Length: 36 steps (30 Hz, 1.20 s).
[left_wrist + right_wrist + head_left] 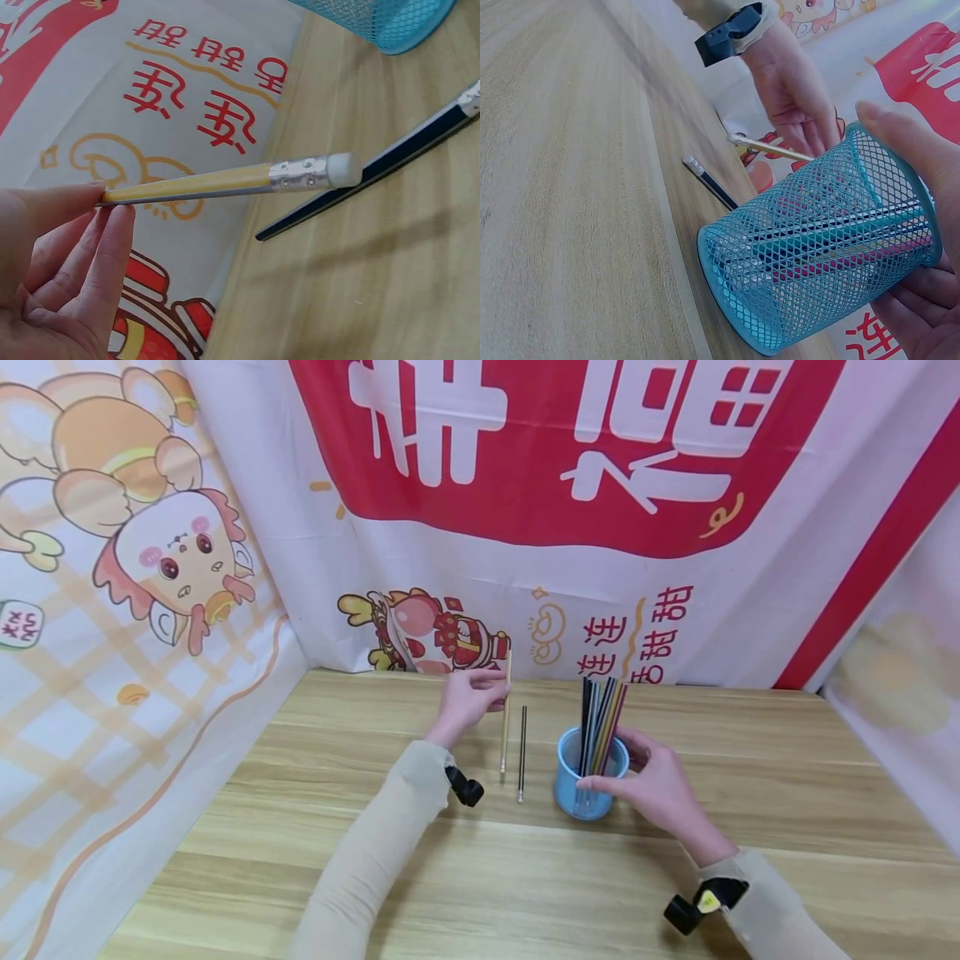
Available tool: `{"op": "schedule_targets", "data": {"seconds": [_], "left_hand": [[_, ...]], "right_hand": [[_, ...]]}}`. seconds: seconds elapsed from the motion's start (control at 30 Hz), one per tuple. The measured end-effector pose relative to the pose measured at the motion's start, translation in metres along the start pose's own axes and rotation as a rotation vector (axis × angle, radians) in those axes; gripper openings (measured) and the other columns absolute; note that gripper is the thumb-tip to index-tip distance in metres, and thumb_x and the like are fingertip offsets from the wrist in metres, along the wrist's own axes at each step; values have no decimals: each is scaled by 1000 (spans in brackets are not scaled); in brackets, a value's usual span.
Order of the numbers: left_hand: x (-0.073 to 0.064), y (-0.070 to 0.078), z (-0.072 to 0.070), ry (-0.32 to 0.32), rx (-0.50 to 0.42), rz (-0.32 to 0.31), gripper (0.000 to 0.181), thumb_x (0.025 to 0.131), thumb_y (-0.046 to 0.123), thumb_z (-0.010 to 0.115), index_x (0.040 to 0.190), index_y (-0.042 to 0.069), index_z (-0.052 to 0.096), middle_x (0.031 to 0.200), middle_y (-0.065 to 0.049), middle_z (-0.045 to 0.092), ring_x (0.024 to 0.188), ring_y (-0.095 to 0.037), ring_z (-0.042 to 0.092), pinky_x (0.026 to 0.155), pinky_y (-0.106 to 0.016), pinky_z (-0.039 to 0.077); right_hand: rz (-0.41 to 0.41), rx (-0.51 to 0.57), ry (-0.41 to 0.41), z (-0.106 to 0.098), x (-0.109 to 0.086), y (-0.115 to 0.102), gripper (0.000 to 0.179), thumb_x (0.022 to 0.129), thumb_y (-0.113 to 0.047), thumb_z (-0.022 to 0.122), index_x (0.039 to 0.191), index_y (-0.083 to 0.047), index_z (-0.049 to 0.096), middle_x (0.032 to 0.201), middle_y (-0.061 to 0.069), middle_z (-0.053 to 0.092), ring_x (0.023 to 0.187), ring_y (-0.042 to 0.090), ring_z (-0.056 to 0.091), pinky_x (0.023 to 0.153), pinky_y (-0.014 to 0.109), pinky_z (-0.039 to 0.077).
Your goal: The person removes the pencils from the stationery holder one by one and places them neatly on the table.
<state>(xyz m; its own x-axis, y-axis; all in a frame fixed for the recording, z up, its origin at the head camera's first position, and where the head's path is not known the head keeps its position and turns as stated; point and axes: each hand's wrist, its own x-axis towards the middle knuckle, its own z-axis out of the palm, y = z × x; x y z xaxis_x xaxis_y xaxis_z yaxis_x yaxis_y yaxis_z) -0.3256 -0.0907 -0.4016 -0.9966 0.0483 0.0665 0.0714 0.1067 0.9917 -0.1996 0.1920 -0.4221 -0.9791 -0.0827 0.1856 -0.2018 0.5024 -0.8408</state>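
My left hand (467, 700) pinches a yellow pencil (202, 182) between thumb and fingers; its white eraser end points away from the hand in the left wrist view. On the table beside it lies a black pencil (522, 750) with a metal band and eraser. To the right stands a blue mesh pen cup (572, 795), and several pencils (600, 727) of dark, yellow and red colours stand in it, leaning together. My right hand (663, 783) grips the cup near its rim, thumb on the near side and fingers round the far side.
The wood-grain table (480, 885) ends at the back against a white and red printed cloth (420, 543). Another printed cloth (150, 693) hangs along the left side. Each wrist wears a black camera mount.
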Motion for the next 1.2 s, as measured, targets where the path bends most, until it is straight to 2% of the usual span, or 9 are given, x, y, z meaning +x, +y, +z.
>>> {"op": "schedule_targets", "data": {"seconds": [0.2, 0.33, 0.5, 0.87, 1.2], "left_hand": [[-2, -15, 3, -1, 25, -60, 30, 88, 0, 78, 118, -1, 73, 96, -15, 75, 77, -25, 74, 69, -31, 63], [-4, -24, 4, -8, 28, -92, 32, 87, -3, 77, 119, -3, 71, 95, -16, 75, 77, -25, 74, 72, -34, 64], [-6, -35, 5, -18, 73, -116, 31, 87, -1, 78, 117, 1, 73, 92, -13, 75, 75, -23, 73, 74, -37, 64], [-10, -48, 9, -15, 85, -197, 35, 85, 1, 80, 119, 0, 72, 94, -11, 75, 75, -21, 73, 69, -29, 63], [-11, -52, 18, 17, 137, -185, 31, 84, -5, 80, 114, -3, 74, 94, -16, 75, 66, -19, 72, 61, -27, 62]], "right_hand": [[-1, -1, 0, 0, 0, 0, 92, 70, -46, 94, 142, -5, 56, 139, 16, 59, 121, 33, 60, 104, 49, 50], [-7, 0, 0, 0, 0, 1, 90, 70, -46, 94, 141, -6, 56, 138, 16, 60, 121, 33, 60, 104, 49, 50], [-12, -5, 4, 0, 0, 0, 91, 70, -46, 94, 142, -5, 56, 138, 16, 60, 120, 33, 61, 103, 49, 51], [-16, -4, 4, -1, 1, -1, 89, 70, -43, 94, 142, -5, 56, 138, 16, 60, 120, 33, 61, 103, 48, 51], [-12, 0, -1, 0, 1, 0, 88, 71, -43, 94, 142, -6, 56, 139, 15, 60, 121, 32, 61, 103, 47, 50]]}}
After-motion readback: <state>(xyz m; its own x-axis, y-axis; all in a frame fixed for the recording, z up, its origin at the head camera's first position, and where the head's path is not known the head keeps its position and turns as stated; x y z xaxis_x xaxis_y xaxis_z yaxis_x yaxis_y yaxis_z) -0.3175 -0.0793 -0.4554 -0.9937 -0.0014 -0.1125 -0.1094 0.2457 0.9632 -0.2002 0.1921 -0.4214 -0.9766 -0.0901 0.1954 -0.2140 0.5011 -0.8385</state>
